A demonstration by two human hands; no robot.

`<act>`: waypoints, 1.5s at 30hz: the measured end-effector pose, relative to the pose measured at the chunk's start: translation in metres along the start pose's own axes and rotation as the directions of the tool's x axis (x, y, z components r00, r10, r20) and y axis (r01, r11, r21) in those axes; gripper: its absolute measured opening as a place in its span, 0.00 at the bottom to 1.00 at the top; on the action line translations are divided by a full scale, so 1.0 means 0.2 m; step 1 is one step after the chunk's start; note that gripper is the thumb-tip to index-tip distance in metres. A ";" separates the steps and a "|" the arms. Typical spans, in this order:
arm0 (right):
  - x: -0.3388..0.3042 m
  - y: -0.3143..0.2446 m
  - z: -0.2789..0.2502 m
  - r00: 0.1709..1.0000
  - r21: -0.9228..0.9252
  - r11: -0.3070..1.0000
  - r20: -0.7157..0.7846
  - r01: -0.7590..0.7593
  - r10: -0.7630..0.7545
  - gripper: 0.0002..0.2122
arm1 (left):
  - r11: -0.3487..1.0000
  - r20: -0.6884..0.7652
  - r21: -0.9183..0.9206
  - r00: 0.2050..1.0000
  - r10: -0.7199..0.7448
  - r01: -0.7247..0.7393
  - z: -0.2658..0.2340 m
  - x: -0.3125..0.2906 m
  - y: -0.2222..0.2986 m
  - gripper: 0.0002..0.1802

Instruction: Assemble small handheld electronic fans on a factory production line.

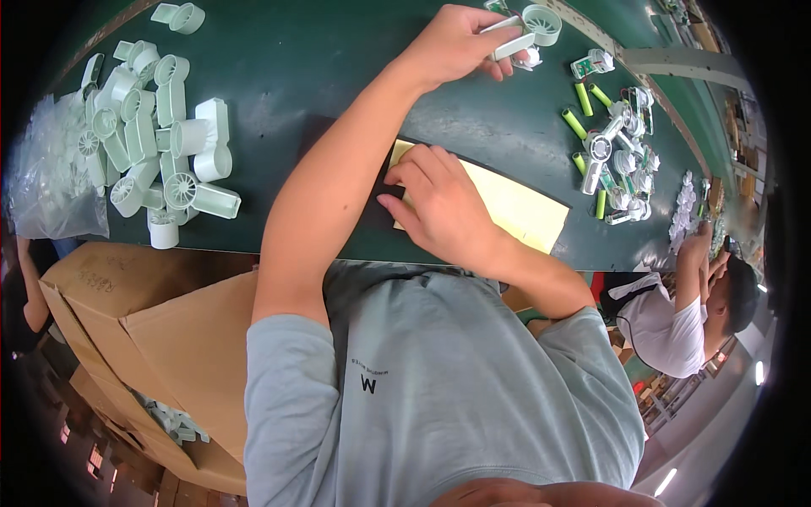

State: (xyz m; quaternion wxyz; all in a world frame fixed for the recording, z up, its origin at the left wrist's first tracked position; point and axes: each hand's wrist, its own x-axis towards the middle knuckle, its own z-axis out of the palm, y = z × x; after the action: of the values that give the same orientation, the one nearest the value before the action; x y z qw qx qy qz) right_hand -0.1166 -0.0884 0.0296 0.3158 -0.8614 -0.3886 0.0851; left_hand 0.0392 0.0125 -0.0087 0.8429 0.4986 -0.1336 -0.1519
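Through the head view I see my left hand (460, 46) clamped on a pale green plastic housing with a round ribbed ring (521, 40), fingers and thumb wrapped about its flat body at the far side of the tabletop. A small green circuit board (496, 6) and a glossy white part (530, 59) show right beside that grip; I cannot tell whether they are joined to the housing. My right hand (439, 203) is partly open, fingers bent and thumb apart from them, over the left end of a yellow rectangular sheet (524, 203).

The left arm stretches forward and across to the right; the right arm bends inward, its hand low in front of the grey T-shirt (456, 372).

The dark green tabletop (279, 76) carries a heap of pale green ringed housings (139, 127) on the left, against a clear plastic bag (59, 182). To the right lie yellow-green cylinders (574, 124) and white fan-like assemblies (600, 150). Below the near edge, left, stands an open brown cardboard box (198, 338). At right, a person in a white shirt and dark cap (667, 334) sits along the tabletop.
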 end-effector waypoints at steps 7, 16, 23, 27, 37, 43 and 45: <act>-0.01 0.08 -0.21 0.986 0.361 0.931 0.129 0.054 -0.107 0.07 | 0.997 0.003 0.079 1.000 0.027 -0.027 -0.02 0.00 -0.05 0.16; -0.23 0.13 -0.28 0.996 -0.092 0.993 0.025 -0.079 0.082 0.11 | 0.988 0.179 0.145 0.980 -0.087 0.061 0.02 -0.08 0.04 0.17; -0.26 0.23 -0.32 0.975 -0.134 0.979 0.178 0.155 -0.130 0.15 | 0.941 0.225 0.266 0.936 -0.272 0.209 0.09 -0.10 0.05 0.20; -0.24 0.23 -0.39 0.913 -0.216 0.913 0.303 0.347 -0.275 0.13 | 0.942 0.218 0.221 0.929 -0.298 0.251 0.06 -0.13 0.05 0.20; -0.05 0.34 -0.66 0.952 -0.119 0.993 -0.300 0.019 -0.054 0.07 | 0.916 0.279 0.335 0.906 -0.319 0.219 0.04 -0.11 0.02 0.18; -0.05 0.35 -0.63 0.963 -0.110 0.991 -0.264 -0.075 0.043 0.05 | 0.913 0.306 0.218 0.864 -0.400 0.346 0.04 -0.12 0.03 0.27; -0.04 0.36 -0.61 0.962 -0.144 0.987 -0.271 -0.064 0.023 0.05 | 0.913 0.320 0.213 0.858 -0.401 0.347 0.03 -0.11 0.02 0.27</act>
State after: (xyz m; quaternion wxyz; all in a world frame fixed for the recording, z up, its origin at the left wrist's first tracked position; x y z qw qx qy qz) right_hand -0.0303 -0.1887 0.0806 0.2970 -0.8948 -0.3286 -0.0553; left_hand 0.0164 0.0181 -0.0043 0.7195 0.5400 -0.1957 -0.3905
